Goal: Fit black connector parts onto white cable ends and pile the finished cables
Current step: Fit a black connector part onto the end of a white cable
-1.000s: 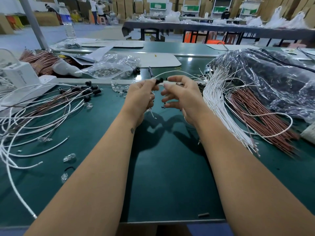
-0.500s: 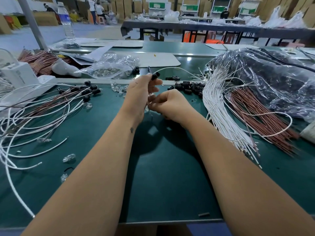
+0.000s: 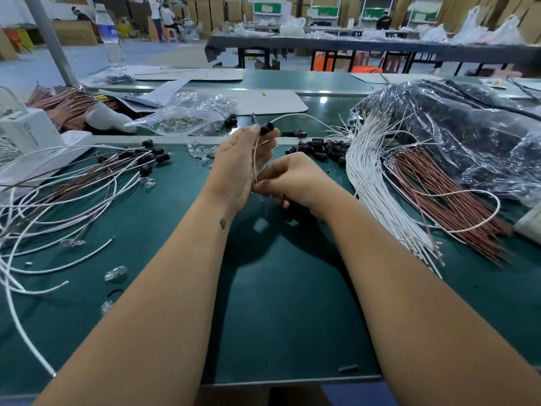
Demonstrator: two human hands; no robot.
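Observation:
My left hand (image 3: 238, 165) pinches a black connector part (image 3: 268, 129) at its fingertips, with a white cable (image 3: 304, 117) arching out of it to the right. A thin wire end (image 3: 255, 162) runs down from the connector to my right hand (image 3: 292, 180), which pinches it just below and right of the left hand. Loose black connector parts (image 3: 322, 146) lie in a heap behind my hands. A bundle of bare white cables (image 3: 377, 177) and brown wires (image 3: 439, 194) lies at the right. Finished cables (image 3: 87, 183) with black ends are piled at the left.
A crinkled dark plastic bag (image 3: 468, 133) fills the far right. A clear bag of small parts (image 3: 187, 115), a white box (image 3: 26, 133) and a water bottle (image 3: 109, 36) stand at the back left. Small clear pieces (image 3: 115, 273) lie scattered on the green mat (image 3: 278, 303).
My right hand dropped from level with the left hand to below it, drawing the thin wire end down. The black connector stayed in my left fingertips and rose slightly.

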